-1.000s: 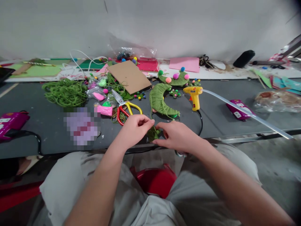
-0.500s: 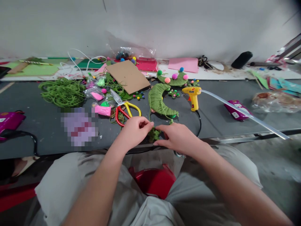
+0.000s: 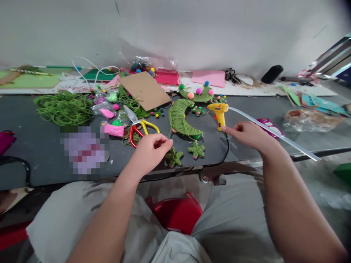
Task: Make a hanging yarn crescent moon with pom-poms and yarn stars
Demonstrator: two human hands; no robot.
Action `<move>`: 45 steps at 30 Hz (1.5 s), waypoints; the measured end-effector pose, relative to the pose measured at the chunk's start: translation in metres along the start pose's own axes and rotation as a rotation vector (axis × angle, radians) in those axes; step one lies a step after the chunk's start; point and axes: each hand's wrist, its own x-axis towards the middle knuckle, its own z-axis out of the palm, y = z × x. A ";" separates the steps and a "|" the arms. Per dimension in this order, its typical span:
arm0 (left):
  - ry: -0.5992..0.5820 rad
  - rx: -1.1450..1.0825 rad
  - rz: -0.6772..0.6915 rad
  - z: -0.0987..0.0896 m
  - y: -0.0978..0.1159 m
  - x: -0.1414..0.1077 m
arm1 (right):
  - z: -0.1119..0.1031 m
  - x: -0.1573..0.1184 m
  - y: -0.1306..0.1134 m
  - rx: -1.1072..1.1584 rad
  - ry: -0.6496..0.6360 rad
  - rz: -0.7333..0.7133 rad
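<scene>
My left hand [image 3: 155, 149] is closed in a pinch at the end of a thin green yarn strand running down from a yarn-wrapped crescent [image 3: 178, 116]. Just below its fingertips lies a green yarn-wrapped star [image 3: 174, 157]; a second green star [image 3: 196, 149] rests to the right. My right hand [image 3: 244, 135] is beside the yellow glue gun [image 3: 220, 116], a fingertip at the bottom of its handle, fingers partly bent and apart. A long clear glue stick [image 3: 271, 128] sticks out of the gun's rear. Red-and-yellow-handled scissors [image 3: 144, 126] lie beyond my left hand.
Left on the grey table sits a heap of green yarn [image 3: 64, 109], near small bags of pink clay [image 3: 113, 130]. Behind are a cardboard sheet [image 3: 145, 90] and another crescent with pompoms [image 3: 199, 95]. A black cord [image 3: 227, 146] curves from the gun towards the table edge.
My right hand has left the green stars and moved right to the glue gun's handle. Both stars now show on the table. My left hand keeps its pinch; the view has shifted slightly.
</scene>
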 end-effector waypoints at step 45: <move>-0.274 0.468 0.083 -0.019 -0.026 -0.003 | 0.008 -0.068 -0.065 0.222 -0.599 -0.397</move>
